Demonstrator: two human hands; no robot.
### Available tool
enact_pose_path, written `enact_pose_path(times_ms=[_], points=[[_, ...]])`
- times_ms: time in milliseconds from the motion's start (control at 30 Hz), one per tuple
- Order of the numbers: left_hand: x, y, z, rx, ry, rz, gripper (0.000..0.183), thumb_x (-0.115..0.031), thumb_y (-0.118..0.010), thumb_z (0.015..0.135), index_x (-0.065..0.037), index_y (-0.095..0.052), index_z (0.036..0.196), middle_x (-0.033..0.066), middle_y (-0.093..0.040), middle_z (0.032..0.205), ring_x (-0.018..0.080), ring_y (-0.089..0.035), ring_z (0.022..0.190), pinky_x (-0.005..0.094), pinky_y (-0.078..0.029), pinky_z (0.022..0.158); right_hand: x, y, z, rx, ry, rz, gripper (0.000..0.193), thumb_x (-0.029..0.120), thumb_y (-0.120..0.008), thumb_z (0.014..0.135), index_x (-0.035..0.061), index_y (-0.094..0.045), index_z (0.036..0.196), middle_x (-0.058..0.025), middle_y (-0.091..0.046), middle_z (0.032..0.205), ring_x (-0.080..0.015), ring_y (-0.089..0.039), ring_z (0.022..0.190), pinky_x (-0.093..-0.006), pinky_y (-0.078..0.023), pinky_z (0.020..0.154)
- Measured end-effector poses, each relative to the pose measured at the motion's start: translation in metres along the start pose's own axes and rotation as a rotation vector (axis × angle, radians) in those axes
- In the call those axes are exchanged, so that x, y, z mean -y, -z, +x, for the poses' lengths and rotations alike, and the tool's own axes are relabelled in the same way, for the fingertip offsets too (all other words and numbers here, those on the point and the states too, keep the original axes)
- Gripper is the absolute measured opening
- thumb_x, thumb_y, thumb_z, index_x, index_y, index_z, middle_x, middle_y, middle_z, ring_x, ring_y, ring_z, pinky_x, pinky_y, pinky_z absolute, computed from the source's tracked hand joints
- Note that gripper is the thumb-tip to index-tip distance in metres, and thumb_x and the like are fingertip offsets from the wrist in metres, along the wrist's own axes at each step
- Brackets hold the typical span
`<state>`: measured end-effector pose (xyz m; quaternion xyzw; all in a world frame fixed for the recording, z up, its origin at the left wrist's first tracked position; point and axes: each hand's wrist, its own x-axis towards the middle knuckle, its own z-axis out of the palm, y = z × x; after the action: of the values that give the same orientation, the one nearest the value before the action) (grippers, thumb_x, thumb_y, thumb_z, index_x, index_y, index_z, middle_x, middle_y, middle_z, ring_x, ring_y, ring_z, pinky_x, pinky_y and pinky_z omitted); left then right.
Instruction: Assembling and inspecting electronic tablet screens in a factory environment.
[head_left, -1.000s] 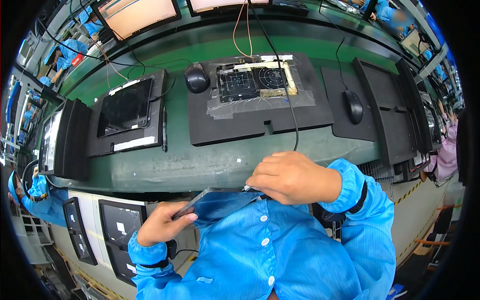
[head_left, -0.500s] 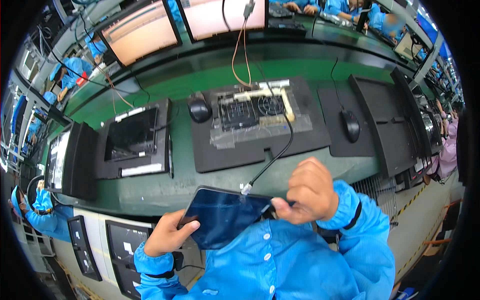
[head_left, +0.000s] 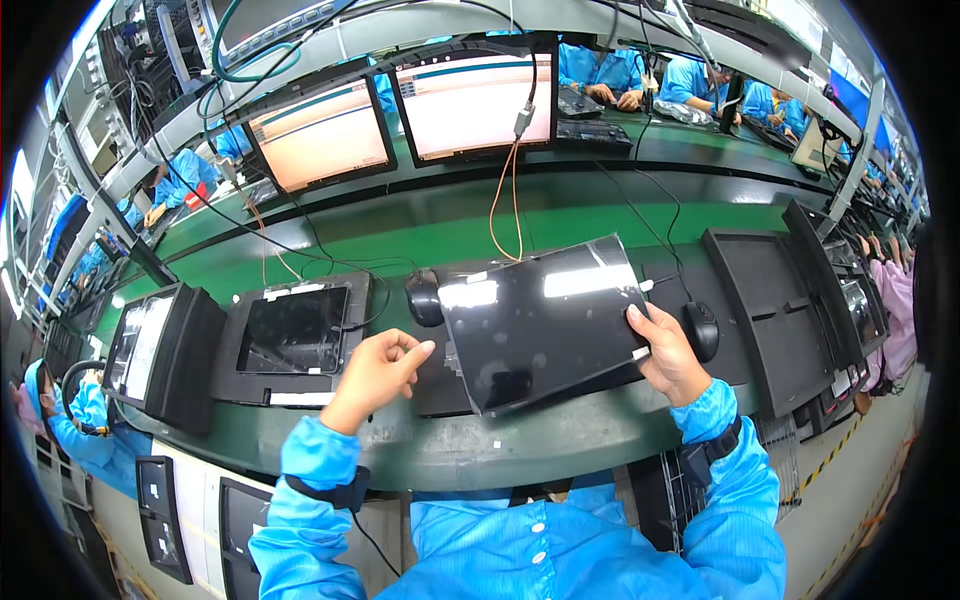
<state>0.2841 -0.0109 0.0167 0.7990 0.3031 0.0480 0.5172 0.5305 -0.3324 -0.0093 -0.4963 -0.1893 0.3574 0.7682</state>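
A tablet (head_left: pixel 545 335) with a glossy dark screen is tilted above the bench in front of me. Bright reflections and smudges lie across its face. My right hand (head_left: pixel 668 352) grips its right edge, thumb on the screen side and fingers behind. A small white plug (head_left: pixel 647 286) sits at that edge above the thumb, and a small white tab (head_left: pixel 640 353) shows beside my fingers. My left hand (head_left: pixel 383 375) is off the tablet, to its left, loosely curled with finger gaps and nothing visible in it. The tablet hides most of the black pad under it.
Another dark-screened tablet (head_left: pixel 292 330) lies on a black pad at left, beside a black stand (head_left: pixel 180 355). Black mice (head_left: pixel 424 297) flank the held tablet. A black tray (head_left: pixel 775 310) stands right. Monitors (head_left: pixel 478 100) and hanging cables line the back; people in blue work beyond.
The tablet has moved from near my body up and forward over the bench, its screen turned into view. My left hand has let go of its edge; my right hand now grips the right edge.
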Motion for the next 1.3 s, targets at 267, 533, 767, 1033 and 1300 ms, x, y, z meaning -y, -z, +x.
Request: enact_pose_path(times_ms=[267, 533, 767, 1033, 1300], points=[[0.007, -0.070, 0.014, -0.137, -0.547, 0.587, 0.094, -0.047, -0.085, 0.081, -0.002, -0.044, 0.152, 0.0260, -0.042, 0.154, 0.0459, -0.046, 0.137, 0.0495, -0.039, 0.114, -0.024, 0.019, 0.043, -0.111, -0.117, 0.011, 0.036, 0.027, -0.064, 0.104, -0.0005, -0.060, 0.127, -0.0100, -0.071, 0.119, -0.0233, -0.071, 0.107, -0.0445, -0.059, 0.093], [0.017, -0.077, 0.024, -0.134, -0.598, 0.688, 0.095, -0.055, -0.083, 0.078, -0.001, -0.050, 0.149, 0.0290, -0.033, 0.159, 0.0442, -0.035, 0.145, 0.0524, -0.028, 0.118, 0.022, 0.003, 0.009, -0.367, 0.098, -1.461, 0.064, 0.050, -0.076, 0.089, -0.0055, -0.066, 0.120, -0.0200, -0.063, 0.108, -0.0288, -0.068, 0.089, -0.0408, -0.053, 0.074], [0.024, -0.076, 0.039, -0.167, -0.683, 0.594, 0.082, -0.045, -0.085, 0.078, 0.000, -0.057, 0.141, 0.0313, -0.041, 0.152, 0.0486, -0.041, 0.139, 0.0546, -0.036, 0.114, -0.008, 0.011, -0.007, 0.023, 0.440, -1.618, 0.047, 0.028, -0.080, 0.086, 0.0131, -0.070, 0.129, -0.0156, -0.059, 0.111, -0.0358, -0.066, 0.093, -0.0444, -0.056, 0.078], [0.024, -0.064, 0.010, -0.122, -0.611, 0.475, 0.077, -0.047, -0.078, 0.087, 0.003, -0.055, 0.142, 0.0336, -0.041, 0.153, 0.0484, -0.043, 0.141, 0.0519, -0.036, 0.117, 0.006, -0.065, -0.006, 0.087, 0.835, -1.701, 0.037, 0.016, -0.082, 0.078, 0.0006, -0.070, 0.110, -0.0164, -0.064, 0.115, -0.0353, -0.066, 0.095, -0.0445, -0.054, 0.080], [0.080, 0.016, -0.075, -0.608, -0.321, 0.042, 0.035, -0.020, -0.079, 0.089, 0.000, -0.071, 0.118, 0.0186, -0.071, 0.119, 0.0317, -0.068, 0.114, 0.0404, -0.053, 0.098, -0.094, -0.208, 0.050, 0.876, 1.100, -1.369, 0.020, 0.016, -0.073, 0.080, 0.0065, -0.069, 0.097, -0.0089, -0.064, 0.097, -0.0281, -0.065, 0.093, -0.0402, -0.051, 0.076]])
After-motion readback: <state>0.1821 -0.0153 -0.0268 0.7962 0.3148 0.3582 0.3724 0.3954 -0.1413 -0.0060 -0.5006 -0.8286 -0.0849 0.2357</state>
